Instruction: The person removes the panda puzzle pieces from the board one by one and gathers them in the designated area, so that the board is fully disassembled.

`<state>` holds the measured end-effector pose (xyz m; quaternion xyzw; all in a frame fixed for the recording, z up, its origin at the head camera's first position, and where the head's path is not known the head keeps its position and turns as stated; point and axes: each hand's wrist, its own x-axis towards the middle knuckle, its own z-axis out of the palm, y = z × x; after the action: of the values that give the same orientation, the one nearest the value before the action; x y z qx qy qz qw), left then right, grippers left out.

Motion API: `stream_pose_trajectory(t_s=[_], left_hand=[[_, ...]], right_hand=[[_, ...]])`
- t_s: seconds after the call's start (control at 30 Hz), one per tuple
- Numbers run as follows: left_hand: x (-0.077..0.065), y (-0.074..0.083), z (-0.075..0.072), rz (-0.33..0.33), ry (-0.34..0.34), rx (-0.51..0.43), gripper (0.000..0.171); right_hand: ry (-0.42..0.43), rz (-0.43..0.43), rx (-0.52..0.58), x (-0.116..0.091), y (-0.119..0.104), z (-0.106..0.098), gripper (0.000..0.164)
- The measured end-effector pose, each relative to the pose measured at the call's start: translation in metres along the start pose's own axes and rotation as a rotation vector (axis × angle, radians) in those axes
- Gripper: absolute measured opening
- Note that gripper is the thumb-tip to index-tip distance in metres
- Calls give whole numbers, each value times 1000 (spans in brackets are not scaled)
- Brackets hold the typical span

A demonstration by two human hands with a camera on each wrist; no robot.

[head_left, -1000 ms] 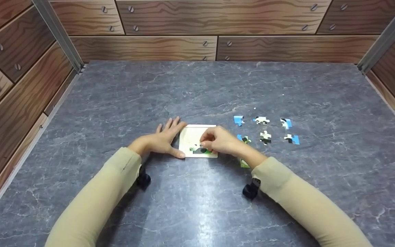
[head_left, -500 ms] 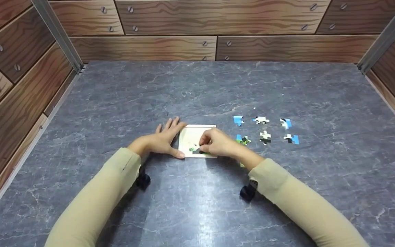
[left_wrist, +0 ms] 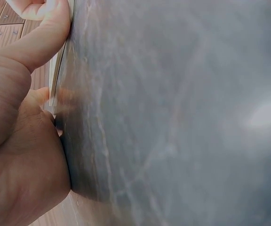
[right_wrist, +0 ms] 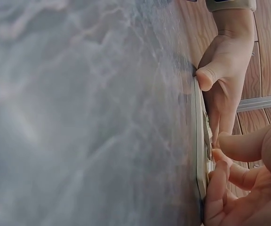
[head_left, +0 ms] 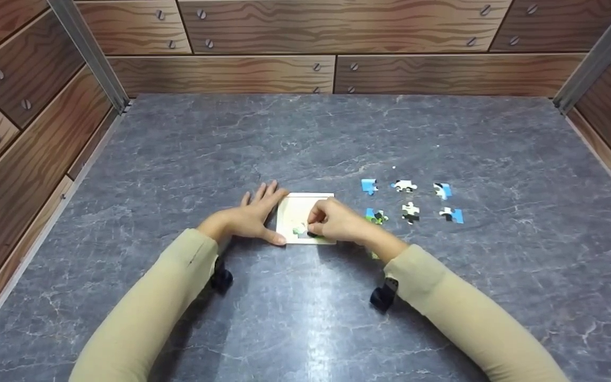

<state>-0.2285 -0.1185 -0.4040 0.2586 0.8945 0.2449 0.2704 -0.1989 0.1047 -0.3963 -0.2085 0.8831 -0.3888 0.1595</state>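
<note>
A small square wooden puzzle tray (head_left: 300, 203) lies flat on the dark marbled table. My left hand (head_left: 246, 218) spreads its fingers at the tray's left side, with the thumb on the lower left corner. Over the tray's lower right part, my right hand (head_left: 340, 219) pinches a jigsaw piece between thumb and index finger; the fingers mostly hide it. Puzzle pieces in white, green and black (head_left: 298, 229) show in the lower part of the tray. In the right wrist view the tray's edge (right_wrist: 200, 136) appears side-on, with the right fingertips (right_wrist: 222, 170) down against it.
Several loose jigsaw pieces lie right of the tray in two rows, among them a blue one (head_left: 369, 186) and a black-and-white one (head_left: 410, 213). A green piece (head_left: 375, 255) is partly hidden under the right wrist. Wood-patterned walls (head_left: 220, 74) bound the table.
My right hand has shifted slightly left and down over the tray, its fingers and thumb staying together there. The left hand and the loose pieces stay put.
</note>
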Motion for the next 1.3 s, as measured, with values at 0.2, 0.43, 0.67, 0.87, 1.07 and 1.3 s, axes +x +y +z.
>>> stream_pose_trajectory(t_s=[0.2,0.43,0.67,0.87,1.07,1.3], left_hand=[[0,0,0,3,0,-1,106],[0,0,0,1,-4,5,107],[-1,2,0,-2,1,7,107],[-1,0,0,-1,1,7,108],[-1,-1,1,10,10,11,108],[-1,-1,1,14,19,15,109]], right_hand=[[-2,6,6,1,0,1,6],[-8,21,72,0,0,0,8],[-15,26,134,-1,3,-2,6],[3,29,164,0,1,0,7],[11,51,159,1,0,0,7],[14,41,170,-1,1,-1,1]])
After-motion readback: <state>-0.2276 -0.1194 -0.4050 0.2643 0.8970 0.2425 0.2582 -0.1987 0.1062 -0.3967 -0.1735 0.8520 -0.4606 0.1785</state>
